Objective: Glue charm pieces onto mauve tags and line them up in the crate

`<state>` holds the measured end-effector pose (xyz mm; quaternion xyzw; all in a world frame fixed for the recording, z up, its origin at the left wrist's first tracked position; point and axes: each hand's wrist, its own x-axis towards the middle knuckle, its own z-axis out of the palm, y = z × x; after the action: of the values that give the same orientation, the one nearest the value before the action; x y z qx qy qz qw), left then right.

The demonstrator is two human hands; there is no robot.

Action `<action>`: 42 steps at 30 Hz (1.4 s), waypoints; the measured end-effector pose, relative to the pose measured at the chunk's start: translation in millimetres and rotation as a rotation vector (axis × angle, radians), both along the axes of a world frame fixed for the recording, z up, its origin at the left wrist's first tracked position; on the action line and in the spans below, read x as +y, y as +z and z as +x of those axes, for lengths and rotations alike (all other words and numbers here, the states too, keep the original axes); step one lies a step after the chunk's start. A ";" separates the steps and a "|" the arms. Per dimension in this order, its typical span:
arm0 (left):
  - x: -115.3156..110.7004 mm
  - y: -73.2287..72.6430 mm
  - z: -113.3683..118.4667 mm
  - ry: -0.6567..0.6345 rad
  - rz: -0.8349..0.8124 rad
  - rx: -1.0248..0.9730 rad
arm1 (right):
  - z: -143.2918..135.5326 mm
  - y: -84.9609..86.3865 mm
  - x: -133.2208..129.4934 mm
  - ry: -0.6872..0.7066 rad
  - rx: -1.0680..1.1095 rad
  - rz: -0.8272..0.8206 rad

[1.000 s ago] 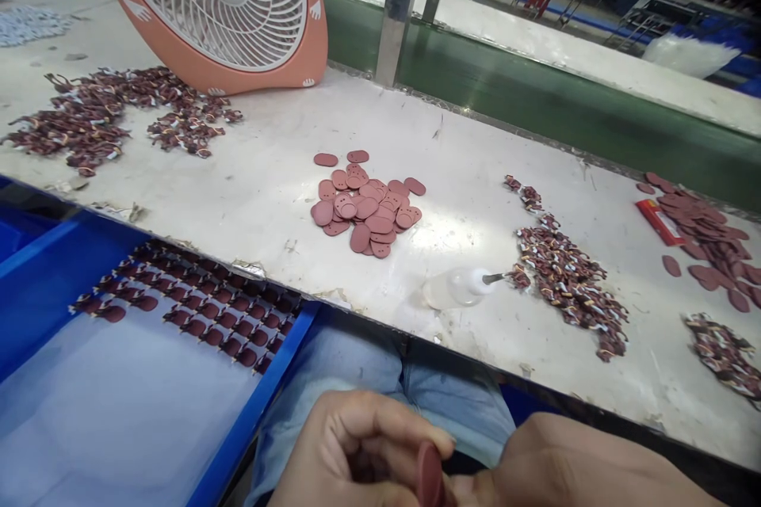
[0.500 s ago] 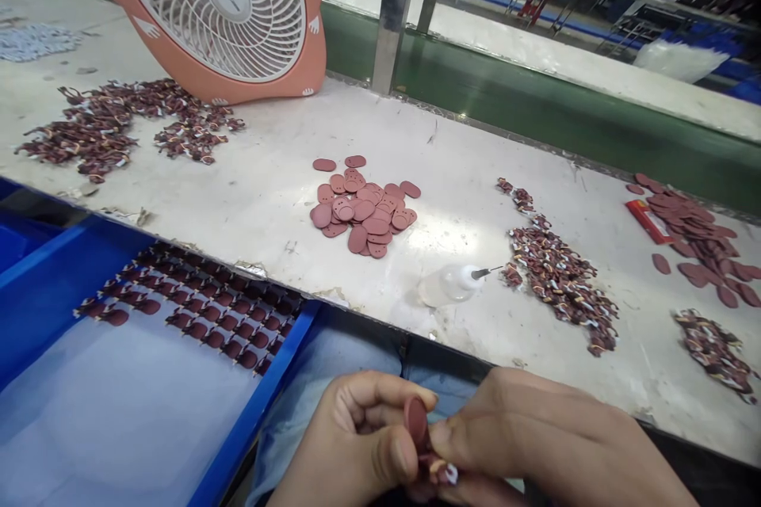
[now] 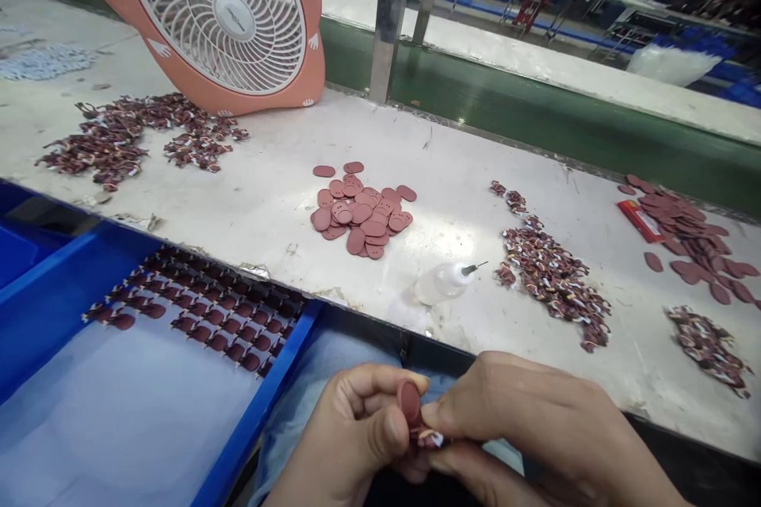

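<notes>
Between the thumb and fingers of my left hand (image 3: 357, 428) is an oval reddish-brown disc (image 3: 409, 402), held upright. A small dark red bow-like piece (image 3: 429, 437) with white and yellowish bits sits against the disc's lower end. My right hand (image 3: 523, 420) pinches at that join from the right, its thumb and fingers closed on the small piece. Fingers partly hide where the two parts meet. Beyond my hands, on the bench, lies a clear plastic bottle (image 3: 443, 283) with a needle tip.
A pile of oval discs (image 3: 369, 214) is mid-bench, with bow-like pieces (image 3: 550, 269) to its right. More discs (image 3: 690, 230) lie around a red box (image 3: 640, 222). A pink fan (image 3: 238, 24) stands at the back left. Rows of joined pieces fill part of a blue tray (image 3: 238, 444).
Both hands have shifted slightly left and up in view, still pinching the disc and small piece together. The background has shifted a little as the camera moved.
</notes>
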<state>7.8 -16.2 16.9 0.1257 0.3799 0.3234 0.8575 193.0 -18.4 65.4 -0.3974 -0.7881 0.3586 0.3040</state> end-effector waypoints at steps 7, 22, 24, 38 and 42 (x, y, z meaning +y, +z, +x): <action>3.6 -10.5 1.6 0.026 0.039 -0.030 | -7.3 -2.3 9.7 -0.066 0.006 0.040; 12.9 -19.7 -4.6 0.033 -0.080 -0.273 | -10.3 -7.4 7.5 -0.253 0.029 0.181; 11.0 -25.0 -5.0 0.048 -0.064 -0.316 | -12.7 -11.6 8.3 -0.238 0.017 0.141; 16.9 -19.9 -9.2 -0.043 0.104 -0.393 | -25.0 -20.3 11.5 -0.176 0.032 0.105; 18.2 -28.1 -10.5 -0.031 0.108 -0.374 | -27.5 -19.5 14.0 -0.176 0.061 0.126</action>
<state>-2.8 1.9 -11.2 0.1152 0.1939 0.3479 0.9100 165.5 -4.4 45.9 -0.4339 -0.7615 0.2923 0.3826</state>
